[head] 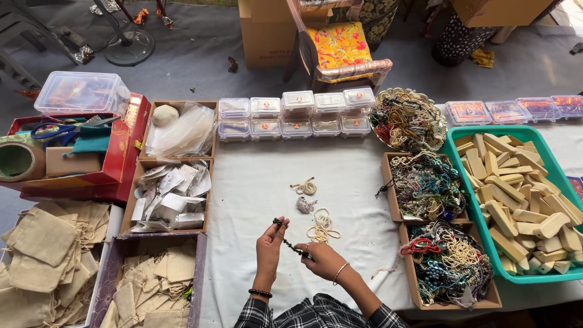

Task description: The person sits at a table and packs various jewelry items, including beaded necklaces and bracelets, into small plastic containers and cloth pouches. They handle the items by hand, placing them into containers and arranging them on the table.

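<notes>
A table covered with a white cloth (267, 182) is seen from above. Nearest the viewer, a dark bead strand (290, 244) is held taut between two hands just above the cloth. The left hand (269, 248) is raised upright from a plaid sleeve, with a dark bead bracelet at the wrist; its fingertips (280, 226) are pinched shut on the strand's upper end. The right hand (323, 259), with a thin bangle at the wrist, is angled inward from the right, and its fingers are closed on the lower end.

Judged from this, the strand is best kept lightly stretched and low over the cloth, so that beads can be checked one by one and none is lost if it slips.

Just beyond the hands, three small coiled bracelets (314, 212) are laid on the cloth. To the right, cardboard trays of mixed beaded jewellery (446, 261) are set beside a green bin of pale wooden blocks (522, 194). To the left, boxes of cloth pouches (152, 285) and small packets (170, 194) are placed. Farther back, a row of small clear plastic boxes (296, 114) is lined up.
</notes>
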